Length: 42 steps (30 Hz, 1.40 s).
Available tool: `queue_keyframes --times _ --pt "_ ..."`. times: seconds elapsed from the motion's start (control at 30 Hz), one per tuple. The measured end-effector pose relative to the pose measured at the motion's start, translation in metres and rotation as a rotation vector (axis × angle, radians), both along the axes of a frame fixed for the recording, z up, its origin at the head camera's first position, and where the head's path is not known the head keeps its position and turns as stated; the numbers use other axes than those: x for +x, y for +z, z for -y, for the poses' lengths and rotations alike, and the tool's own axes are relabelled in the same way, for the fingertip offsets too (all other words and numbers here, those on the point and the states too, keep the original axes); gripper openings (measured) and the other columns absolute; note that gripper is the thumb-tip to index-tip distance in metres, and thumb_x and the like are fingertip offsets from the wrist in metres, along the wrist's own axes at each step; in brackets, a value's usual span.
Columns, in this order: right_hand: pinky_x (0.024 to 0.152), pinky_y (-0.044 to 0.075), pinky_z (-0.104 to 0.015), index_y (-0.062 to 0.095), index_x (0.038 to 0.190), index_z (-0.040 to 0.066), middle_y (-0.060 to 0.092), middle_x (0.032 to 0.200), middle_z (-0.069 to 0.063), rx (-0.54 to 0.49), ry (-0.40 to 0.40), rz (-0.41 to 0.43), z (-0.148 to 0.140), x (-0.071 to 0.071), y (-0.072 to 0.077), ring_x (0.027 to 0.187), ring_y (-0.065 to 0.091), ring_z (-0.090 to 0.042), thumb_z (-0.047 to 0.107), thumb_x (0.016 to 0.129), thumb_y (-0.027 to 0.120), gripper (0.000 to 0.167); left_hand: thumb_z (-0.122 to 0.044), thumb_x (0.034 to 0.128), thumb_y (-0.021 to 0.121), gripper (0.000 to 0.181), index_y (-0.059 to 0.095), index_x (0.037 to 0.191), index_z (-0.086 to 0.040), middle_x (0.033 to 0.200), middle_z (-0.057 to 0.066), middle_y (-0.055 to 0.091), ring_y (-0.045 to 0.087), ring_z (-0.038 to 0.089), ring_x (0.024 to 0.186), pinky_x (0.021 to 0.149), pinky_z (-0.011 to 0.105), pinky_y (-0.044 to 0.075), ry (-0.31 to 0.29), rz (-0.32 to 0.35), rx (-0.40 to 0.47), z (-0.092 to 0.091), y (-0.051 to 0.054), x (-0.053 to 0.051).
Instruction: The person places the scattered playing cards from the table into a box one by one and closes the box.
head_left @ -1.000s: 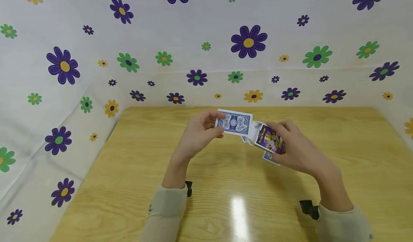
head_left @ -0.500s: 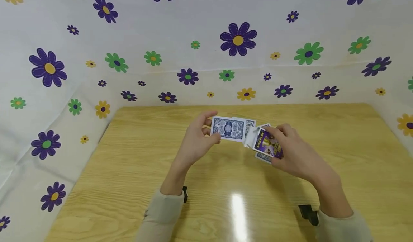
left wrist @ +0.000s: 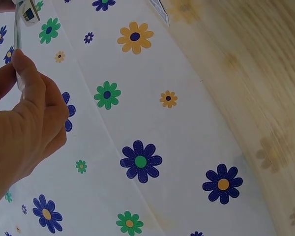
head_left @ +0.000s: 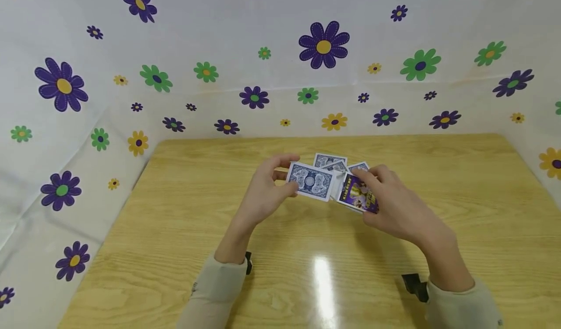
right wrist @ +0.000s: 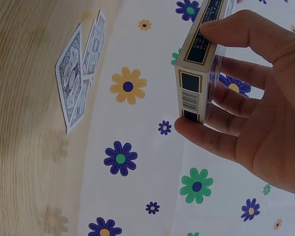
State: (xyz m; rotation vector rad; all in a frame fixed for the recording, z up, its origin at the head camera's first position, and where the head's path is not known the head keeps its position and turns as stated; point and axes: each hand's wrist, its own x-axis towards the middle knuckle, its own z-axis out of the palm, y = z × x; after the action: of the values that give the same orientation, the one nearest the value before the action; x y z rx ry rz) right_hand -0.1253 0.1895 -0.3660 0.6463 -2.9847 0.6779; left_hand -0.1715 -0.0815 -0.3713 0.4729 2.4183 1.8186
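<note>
In the head view my left hand (head_left: 265, 192) pinches a blue-backed playing card (head_left: 310, 180) between thumb and fingers; whether it is one card or a few cannot be told. The left wrist view shows the card edge-on at the fingertips. My right hand (head_left: 396, 204) grips a purple card box (head_left: 359, 194) by its sides, with its white flap end facing the held card. In the right wrist view the thumb and fingers hold the card box (right wrist: 191, 81), its barcode end showing. Beyond the box, loose playing cards (head_left: 330, 160) lie face down on the table.
The wooden table (head_left: 175, 231) stretches around both hands. Behind it and along the left hangs a white cloth (head_left: 184, 27) printed with flowers. In the right wrist view overlapping loose cards (right wrist: 71, 78) lie on the tabletop.
The held card has come away from the box's open end and shifted left and downward in view. The box has moved slightly left, and more of the loose cards behind shows.
</note>
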Motion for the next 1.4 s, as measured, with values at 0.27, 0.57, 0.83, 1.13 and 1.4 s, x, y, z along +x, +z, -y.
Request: queue_keyframes --times 0.27,0.57,0.83,1.13,1.4 --pt "0.082 0.053 -0.045 0.041 0.149 0.005 0.044 0.130 -0.020 0.023 -0.005 -0.003 0.0003 0.0007 0.0015 0.108 0.048 -0.031 0.007 0.077 0.074 0.079 0.009 0.0846 0.063 0.051 0.056 0.133 -0.006 0.109 0.015 0.054 0.059 0.026 0.087 0.071 0.039 0.060 -0.026 -0.013 0.000 -0.0061 0.0009 0.0007" --pt "0.084 0.052 -0.046 0.040 0.149 0.006 0.044 0.131 -0.020 0.030 -0.001 -0.002 0.0015 0.0020 0.0010 0.110 0.048 -0.031 0.007 0.078 0.074 0.078 0.007 0.0872 0.063 0.050 0.055 0.135 -0.008 0.107 0.016 0.054 0.060 0.024 0.087 0.072 0.034 0.060 0.017 0.021 0.042 -0.0079 0.0058 0.0040" --pt "0.086 0.052 -0.048 0.042 0.148 0.005 0.046 0.129 -0.020 0.029 0.019 -0.011 0.0042 0.0026 -0.0008 0.110 0.049 -0.032 0.008 0.078 0.076 0.078 0.009 0.0862 0.063 0.051 0.055 0.134 -0.007 0.107 0.016 0.052 0.061 0.025 0.084 0.070 0.036 0.060 -0.031 0.017 0.077 -0.0084 0.0051 0.0060" --pt "0.089 0.051 -0.050 0.040 0.148 0.004 0.045 0.129 -0.020 0.026 0.021 -0.007 0.0046 0.0026 -0.0029 0.111 0.048 -0.033 0.007 0.077 0.076 0.079 0.009 0.0872 0.062 0.051 0.055 0.135 -0.006 0.106 0.016 0.050 0.060 0.024 0.083 0.074 0.047 0.059 -0.054 0.068 0.080 -0.0085 0.0005 0.0069" --pt "0.089 0.051 -0.050 0.041 0.148 0.005 0.045 0.131 -0.020 0.037 0.023 0.001 0.0055 0.0030 -0.0043 0.112 0.048 -0.033 0.008 0.077 0.076 0.079 0.009 0.0873 0.062 0.053 0.055 0.137 -0.006 0.106 0.015 0.049 0.060 0.024 0.083 0.069 0.038 0.059 -0.060 0.083 0.080 -0.0073 -0.0002 0.0087"
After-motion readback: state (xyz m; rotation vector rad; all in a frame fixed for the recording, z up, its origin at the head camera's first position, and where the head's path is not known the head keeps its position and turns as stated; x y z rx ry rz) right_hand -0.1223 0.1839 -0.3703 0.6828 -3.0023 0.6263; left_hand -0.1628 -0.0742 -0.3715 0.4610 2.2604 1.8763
